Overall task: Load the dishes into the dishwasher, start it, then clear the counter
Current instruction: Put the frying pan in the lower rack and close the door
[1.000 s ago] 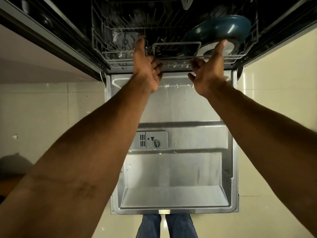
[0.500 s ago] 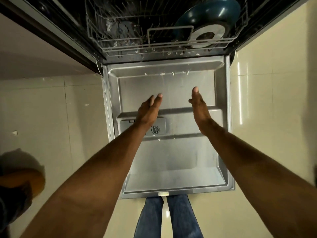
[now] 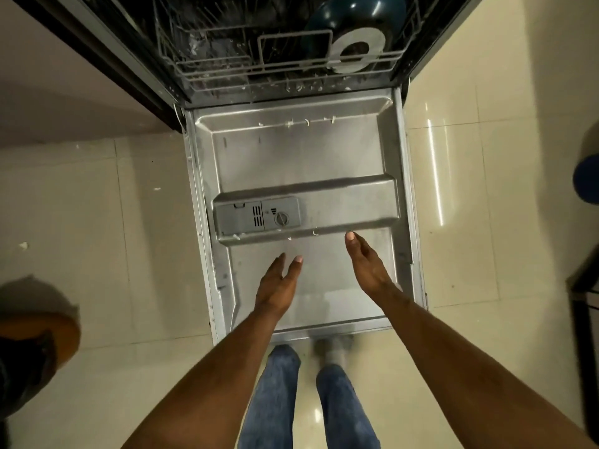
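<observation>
The cream-tiled floor (image 3: 113, 205) is filling most of the view, running out of frame on every side. On it the dishwasher door (image 3: 301, 157) is lying folded down flat, its steel inner face turned up and specked with small white scraps near the hinge. Above it the dishwasher's lower rack (image 3: 285, 66) is sitting pushed inside the dark tub, its far part cut off by the top edge and lost in shadow. A dark teal bowl (image 3: 356, 11) is leaning in the right side of that rack, partly cut off at the top; a pale round dish (image 3: 356, 51) is standing against it, its exact shape hard to tell behind the wires. What is lying in the left side of the rack is too dim to name.

The person's jeans (image 3: 275, 400) are showing below the door's near edge, with one foot blurred. An orange-rimmed thing at the lower left and a blue rounded thing at the right edge are both cut off and cannot be identified.

The grey detergent dispenser (image 3: 257, 218) is sitting on the door's raised band, lid closed, dial at its right end. The left hand (image 3: 277, 286) is hovering over the door's near half, its grip apart, fingers straight, holding nothing. The right hand (image 3: 368, 267) is doing likewise, fingers loose and parted, one fingertip just short of the band.
</observation>
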The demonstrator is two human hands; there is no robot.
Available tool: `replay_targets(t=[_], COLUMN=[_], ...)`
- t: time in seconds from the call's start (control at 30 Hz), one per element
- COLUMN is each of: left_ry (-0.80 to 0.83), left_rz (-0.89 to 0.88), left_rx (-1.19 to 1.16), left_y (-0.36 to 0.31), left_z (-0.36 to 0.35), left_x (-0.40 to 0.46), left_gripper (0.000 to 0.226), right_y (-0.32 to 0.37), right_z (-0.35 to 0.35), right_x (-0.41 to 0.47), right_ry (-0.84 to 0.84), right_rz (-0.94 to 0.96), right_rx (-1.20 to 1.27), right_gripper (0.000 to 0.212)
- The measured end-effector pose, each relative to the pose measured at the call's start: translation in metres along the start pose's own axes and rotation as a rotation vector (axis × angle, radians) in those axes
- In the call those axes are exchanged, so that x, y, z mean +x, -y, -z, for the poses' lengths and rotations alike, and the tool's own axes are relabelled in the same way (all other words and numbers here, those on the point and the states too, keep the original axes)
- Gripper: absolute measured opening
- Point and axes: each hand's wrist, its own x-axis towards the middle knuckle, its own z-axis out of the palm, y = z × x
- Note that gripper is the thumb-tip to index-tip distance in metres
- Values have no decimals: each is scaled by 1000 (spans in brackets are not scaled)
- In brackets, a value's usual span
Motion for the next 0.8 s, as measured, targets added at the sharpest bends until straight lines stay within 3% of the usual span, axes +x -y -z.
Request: replay_targets(t=[0.33, 0.53, 0.67, 0.8], left_ry=[-151, -226, -268, -275], left_rz=[100, 218, 465, 555], left_rx=[-209, -426, -835, -1075], left_y=[84, 126, 147, 171], left_z=[-47, -78, -91, -101], left_x=[-40, -48, -47, -42], left_gripper=[69, 64, 69, 74], right_y=[-91, -152, -186, -209], right_z=[-15, -21, -23, -34], right_x=[-42, -58, -67, -65], right_ry=[-40, -77, -121, -193], right_rz=[-111, -250, -342, -421], right_rx=[211, 357, 510, 647], right_gripper=[58, 66, 69, 71])
